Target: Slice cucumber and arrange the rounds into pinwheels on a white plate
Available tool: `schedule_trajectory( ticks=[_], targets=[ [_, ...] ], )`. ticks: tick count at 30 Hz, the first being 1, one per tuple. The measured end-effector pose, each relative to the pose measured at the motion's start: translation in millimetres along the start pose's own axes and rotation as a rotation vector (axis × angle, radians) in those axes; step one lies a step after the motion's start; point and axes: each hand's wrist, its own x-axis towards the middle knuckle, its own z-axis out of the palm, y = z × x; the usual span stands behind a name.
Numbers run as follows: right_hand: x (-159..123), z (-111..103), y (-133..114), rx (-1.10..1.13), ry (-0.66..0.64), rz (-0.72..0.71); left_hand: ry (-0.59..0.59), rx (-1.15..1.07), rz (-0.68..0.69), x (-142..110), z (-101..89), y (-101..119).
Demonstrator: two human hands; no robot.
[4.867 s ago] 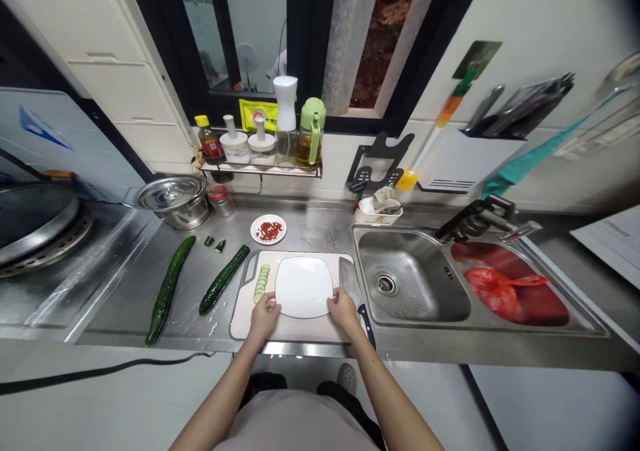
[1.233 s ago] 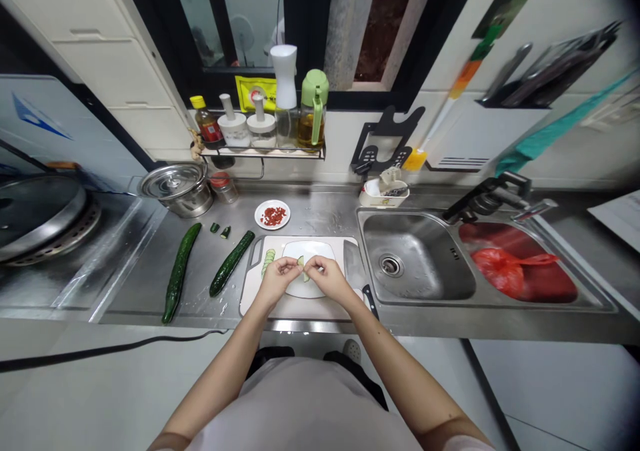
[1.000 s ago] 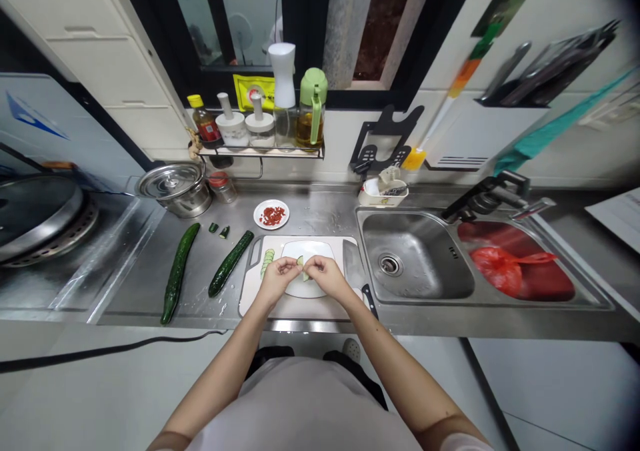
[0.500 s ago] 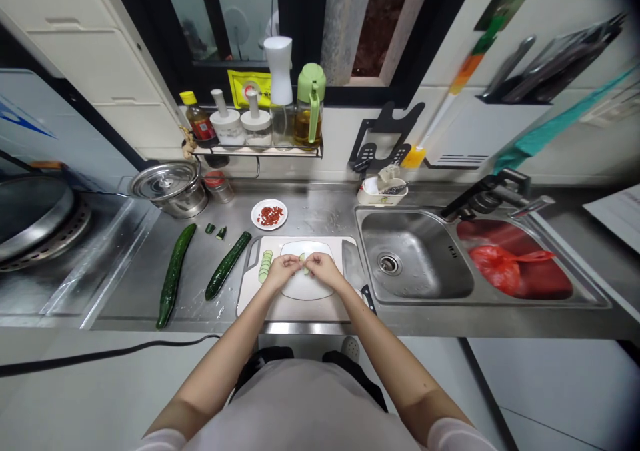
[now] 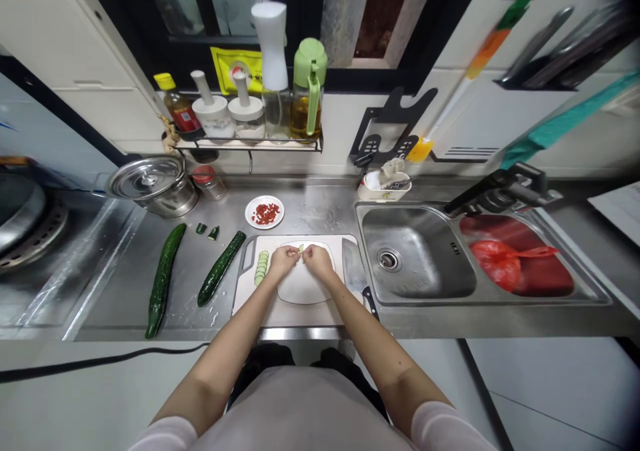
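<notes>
My left hand (image 5: 285,261) and my right hand (image 5: 317,261) meet over the upper part of a white plate (image 5: 304,291). Their fingers are closed around a small pale-green cucumber slice (image 5: 301,248), partly hidden by the fingertips. The plate rests on a cutting board (image 5: 250,301). Left of the plate, a row of overlapping cucumber slices (image 5: 261,267) lies on the board. Along the board's right side is a kitchen knife (image 5: 370,301) with a black handle.
Two whole-looking cucumbers (image 5: 166,281) (image 5: 220,271) and small cucumber ends (image 5: 214,233) lie left of the board. Behind stands a dish of red bits (image 5: 265,212). To the right is a double sink (image 5: 417,254) with a red bag (image 5: 500,264). A condiment shelf (image 5: 250,144) hangs above.
Both hands have moved slightly away from me, toward the plate's far edge, still together around the cucumber slice. The camera view has shifted a little; the things on the counter look unmoved.
</notes>
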Motion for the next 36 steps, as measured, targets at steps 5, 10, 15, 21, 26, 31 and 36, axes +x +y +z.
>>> schedule_trajectory(
  ticks=[5,10,15,21,26,31,36],
  targets=[
    [2,0,-5,-0.124,-0.025,0.028,0.108,0.318,0.167,-6,-4.3,6],
    [1,-1,-8,-0.166,-0.030,0.027,0.177,0.582,0.349,-9,-5.4,10],
    [1,-1,-8,-0.180,-0.045,0.040,0.158,0.676,0.413,-1,-3.7,10],
    [3,-3,-9,-0.163,-0.056,0.062,0.164,0.667,0.410,4,-2.2,6],
    [3,-5,-12,-0.157,-0.076,0.081,0.152,0.653,0.397,4,-3.1,8],
    [3,-7,-14,-0.162,-0.073,0.082,0.139,0.644,0.372,4,-3.7,12],
    [4,-8,-15,-0.160,-0.082,0.091,0.129,0.649,0.369,4,-3.3,13]
  ],
)
